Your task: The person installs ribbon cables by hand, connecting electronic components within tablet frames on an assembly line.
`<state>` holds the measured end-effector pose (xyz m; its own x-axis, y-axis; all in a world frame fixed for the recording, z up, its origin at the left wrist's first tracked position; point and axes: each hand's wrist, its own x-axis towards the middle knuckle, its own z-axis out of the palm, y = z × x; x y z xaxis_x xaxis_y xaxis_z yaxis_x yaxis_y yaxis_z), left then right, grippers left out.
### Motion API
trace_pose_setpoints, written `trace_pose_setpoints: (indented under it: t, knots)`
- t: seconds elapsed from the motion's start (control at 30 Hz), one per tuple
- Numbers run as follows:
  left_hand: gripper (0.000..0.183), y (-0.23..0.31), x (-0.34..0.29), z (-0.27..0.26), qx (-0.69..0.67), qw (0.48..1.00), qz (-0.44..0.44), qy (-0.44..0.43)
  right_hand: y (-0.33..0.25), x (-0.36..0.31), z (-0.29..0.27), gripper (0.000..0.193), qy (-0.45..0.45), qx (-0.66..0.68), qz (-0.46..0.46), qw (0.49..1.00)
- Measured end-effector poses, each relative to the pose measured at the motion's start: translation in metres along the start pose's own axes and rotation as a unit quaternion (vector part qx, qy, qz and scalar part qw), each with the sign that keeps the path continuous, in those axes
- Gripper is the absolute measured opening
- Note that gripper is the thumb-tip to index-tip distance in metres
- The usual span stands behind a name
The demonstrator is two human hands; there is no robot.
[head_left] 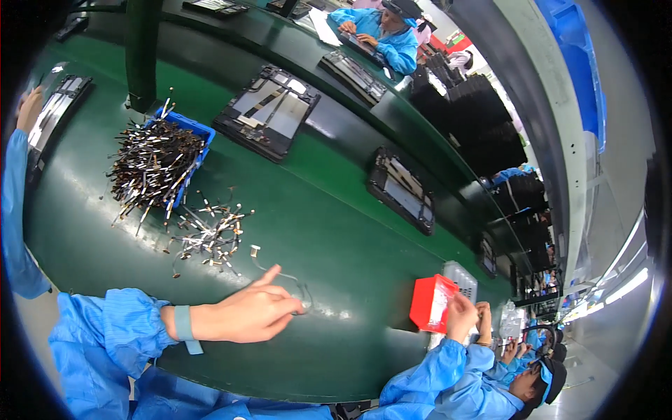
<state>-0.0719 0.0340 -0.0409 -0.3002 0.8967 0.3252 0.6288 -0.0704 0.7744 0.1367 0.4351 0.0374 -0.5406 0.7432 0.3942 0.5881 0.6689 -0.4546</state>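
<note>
My left hand (pixel 245 310), with a pale teal band at the wrist, is over the middle of the green table. Its fingers pinch a thin flex cable (pixel 288 276), whose small connector end rises beyond the fingertips. A loose pile of flex cables (pixel 213 234) lies just beyond this hand. Farther left, a blue bin (pixel 203 133) is heaped over its rim with more such cables. Away to the right, my right hand (pixel 460 318) is at the open top of a red box (pixel 425 304) with whitish contents. Its fingers are closed together, and anything between them is too small to see.
Opened tablet-like devices (pixel 269 112) lie along the far side, with another (pixel 402 189) farther right. A green post (pixel 143 56) stands behind the bin. A clear plastic tray (pixel 462 280) is behind the red box. Co-workers' hands (pixel 483 318) are close on the right; another co-worker's arm (pixel 17 210) is at left.
</note>
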Motion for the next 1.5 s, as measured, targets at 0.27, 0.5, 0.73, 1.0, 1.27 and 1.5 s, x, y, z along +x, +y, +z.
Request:
trace_pose_setpoints:
  t: [0.27, 0.5, 0.73, 1.0, 1.27, 1.5]
  knots:
    - [0.015, -0.007, -0.004, -0.024, 0.055, 0.99, -0.002, 0.129, 0.018, 0.032, 0.008, 0.019, 0.058, -0.21, -0.102, 0.971]
    - [0.015, -0.011, -0.012, -0.016, 0.03, 0.991, -0.005, 0.132, -0.062, 0.138, 0.084, 0.042, -0.173, 0.152, 0.017, 0.973]
    - [0.014, -0.02, -0.007, -0.008, 0.049, 0.991, 0.024, 0.12, -0.061, 0.185, 0.17, 0.112, -0.284, -0.048, 0.211, 0.934]
    - [0.015, -0.018, -0.004, -0.005, 0.001, 0.996, 0.044, 0.076, -0.025, 0.22, 0.168, 0.098, -0.201, 0.022, 0.188, 0.961]
    - [0.014, 0.006, -0.022, -0.015, 0.115, 0.984, -0.031, 0.131, -0.065, 0.196, 0.16, 0.011, -0.136, 0.528, 0.158, 0.824]
    - [0.012, 0.034, -0.029, -0.058, 0.081, 0.974, -0.004, 0.213, -0.094, 0.156, 0.114, 0.043, -0.397, 0.412, 0.074, 0.817]
